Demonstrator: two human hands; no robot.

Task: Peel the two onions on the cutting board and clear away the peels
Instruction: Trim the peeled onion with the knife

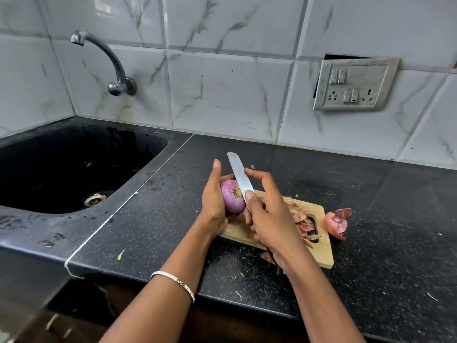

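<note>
Far left of the hands, a black sink [74,169] is seen. A red onion [231,200] is gripped in the left hand [212,204] and held just over the wooden cutting board [324,248]. Its brown root end is turned up and right, toward the knife [238,174], so its root-to-top line is tilted. The knife is gripped in the right hand [269,216], with the thumb laid on the blade and the tip pointed away. The root should be nicked lightly, the edge kept off the fingers, then the skin pulled off. Right of the hands, peels [303,220] are piled on the board, and one big peel [337,222] is left on the surface [395,219].
</note>
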